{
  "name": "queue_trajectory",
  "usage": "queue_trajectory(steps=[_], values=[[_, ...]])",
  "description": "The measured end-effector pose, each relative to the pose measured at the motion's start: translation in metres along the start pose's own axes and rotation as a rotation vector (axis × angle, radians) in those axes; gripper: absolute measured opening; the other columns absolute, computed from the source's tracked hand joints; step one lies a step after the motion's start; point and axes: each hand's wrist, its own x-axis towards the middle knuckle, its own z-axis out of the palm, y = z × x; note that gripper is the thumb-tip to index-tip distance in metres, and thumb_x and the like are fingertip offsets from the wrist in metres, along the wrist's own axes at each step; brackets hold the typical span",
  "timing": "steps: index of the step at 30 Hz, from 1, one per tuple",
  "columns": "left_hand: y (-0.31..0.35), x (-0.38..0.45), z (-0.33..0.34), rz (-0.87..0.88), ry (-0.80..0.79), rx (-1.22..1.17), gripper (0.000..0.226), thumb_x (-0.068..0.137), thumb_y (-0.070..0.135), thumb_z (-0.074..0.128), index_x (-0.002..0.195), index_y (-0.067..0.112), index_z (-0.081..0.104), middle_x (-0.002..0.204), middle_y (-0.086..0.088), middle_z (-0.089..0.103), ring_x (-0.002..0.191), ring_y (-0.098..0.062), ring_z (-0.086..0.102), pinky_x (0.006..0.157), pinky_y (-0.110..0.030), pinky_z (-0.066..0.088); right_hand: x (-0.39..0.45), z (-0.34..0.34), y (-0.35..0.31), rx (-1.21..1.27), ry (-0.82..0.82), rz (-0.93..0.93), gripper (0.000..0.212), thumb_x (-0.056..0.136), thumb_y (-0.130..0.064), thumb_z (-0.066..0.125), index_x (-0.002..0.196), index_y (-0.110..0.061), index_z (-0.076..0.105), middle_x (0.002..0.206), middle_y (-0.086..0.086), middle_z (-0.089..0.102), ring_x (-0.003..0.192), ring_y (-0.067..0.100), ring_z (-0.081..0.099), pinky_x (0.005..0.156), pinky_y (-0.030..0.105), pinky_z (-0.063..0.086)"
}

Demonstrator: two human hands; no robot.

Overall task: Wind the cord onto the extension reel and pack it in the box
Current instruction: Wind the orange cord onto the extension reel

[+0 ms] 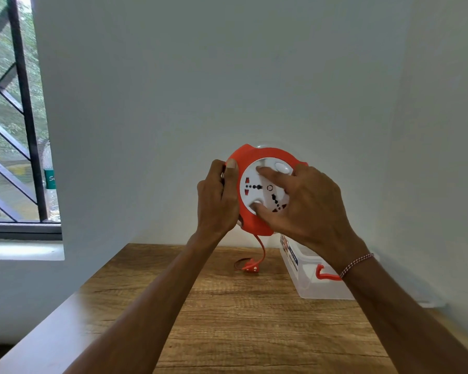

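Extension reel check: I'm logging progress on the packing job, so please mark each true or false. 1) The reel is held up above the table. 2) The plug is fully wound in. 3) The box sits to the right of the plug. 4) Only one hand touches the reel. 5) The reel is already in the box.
1) True: the left hand grips the rim of the reel above the table.
2) False: the plug lies on the table, cord hanging.
3) True: the box is to its right.
4) False: the right hand has fingers on its face.
5) False: it is held in the air.
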Motion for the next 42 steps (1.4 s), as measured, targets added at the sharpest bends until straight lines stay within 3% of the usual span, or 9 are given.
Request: queue_trajectory(steps=[8,13,15,18,21,28,34,37,42], values=[[0.002,0.0,0.001,-0.028,0.023,-0.027,0.027,0.099,0.037,0.039,0.096,0.015,0.054,0.078,0.015,0.065,0.065,-0.006,0.067,0.055,-0.016,0.055,0.004,-0.008,0.002,0.113,0.024,-0.02,0.069,0.076,-0.064,0.058,0.128,-0.019,0.059,0.114,0.009,0.069,0.088,0.028,0.067,0.081,0.038,0.055],[0.002,0.003,-0.001,-0.039,0.045,-0.027,0.023,0.098,0.038,0.04,0.095,0.019,0.054,0.076,0.019,0.064,0.066,-0.002,0.067,0.054,-0.012,0.052,0.006,-0.014,0.011,0.138,0.077,-0.211,0.029,0.082,-0.025,0.071,0.109,-0.015,0.071,0.106,0.01,0.069,0.094,0.026,0.059,0.079,0.037,0.055],[0.001,0.003,-0.001,-0.036,0.037,-0.025,0.023,0.099,0.037,0.04,0.095,0.019,0.054,0.076,0.019,0.064,0.066,-0.002,0.067,0.053,-0.012,0.052,0.007,-0.015,0.012,0.103,-0.007,-0.27,0.028,0.073,-0.013,0.079,0.1,-0.017,0.073,0.115,0.011,0.064,0.105,0.03,0.055,0.082,0.041,0.053],[0.001,0.002,0.0,-0.028,0.029,-0.019,0.022,0.099,0.036,0.04,0.095,0.019,0.054,0.076,0.019,0.064,0.066,-0.001,0.067,0.054,-0.012,0.052,0.007,-0.015,0.008,0.016,-0.181,-0.269,0.045,0.067,-0.021,0.083,0.109,-0.026,0.07,0.136,0.011,0.051,0.123,0.035,0.044,0.093,0.048,0.047],[0.001,0.004,-0.002,-0.022,0.03,-0.014,0.02,0.1,0.034,0.041,0.096,0.018,0.053,0.076,0.019,0.064,0.067,-0.001,0.067,0.054,-0.013,0.053,0.007,-0.015,0.003,-0.103,-0.217,-0.239,0.054,0.07,-0.033,0.078,0.121,-0.037,0.061,0.145,0.006,0.042,0.127,0.033,0.039,0.098,0.048,0.042],[0.0,0.002,-0.002,-0.012,0.011,0.002,0.026,0.098,0.038,0.039,0.098,0.016,0.053,0.079,0.017,0.064,0.068,-0.004,0.067,0.056,-0.016,0.055,0.004,-0.011,0.001,-0.171,-0.172,-0.191,0.056,0.067,-0.04,0.078,0.121,-0.039,0.061,0.132,0.01,0.054,0.108,0.035,0.05,0.084,0.046,0.05],[-0.002,0.001,-0.002,-0.005,-0.004,0.002,0.026,0.099,0.036,0.04,0.097,0.015,0.054,0.079,0.014,0.065,0.066,-0.007,0.068,0.055,-0.021,0.057,0.0,-0.011,0.002,-0.131,-0.082,-0.185,0.051,0.059,-0.037,0.085,0.108,-0.034,0.07,0.11,0.014,0.064,0.091,0.032,0.06,0.071,0.043,0.054],[-0.002,0.001,-0.002,-0.012,0.0,-0.014,0.028,0.098,0.037,0.04,0.096,0.014,0.055,0.076,0.013,0.065,0.063,-0.008,0.068,0.053,-0.021,0.057,-0.002,-0.008,0.004,-0.107,-0.055,-0.148,0.051,0.069,-0.04,0.078,0.117,-0.037,0.064,0.11,0.012,0.062,0.092,0.029,0.06,0.075,0.041,0.054],[0.001,0.002,-0.001,-0.02,0.033,-0.03,0.025,0.099,0.037,0.041,0.094,0.016,0.054,0.07,0.014,0.064,0.061,-0.006,0.066,0.051,-0.018,0.055,0.0,-0.006,0.002,0.024,0.009,0.002,0.063,0.074,-0.066,0.061,0.129,-0.036,0.054,0.122,0.007,0.064,0.1,0.025,0.062,0.085,0.037,0.051]])
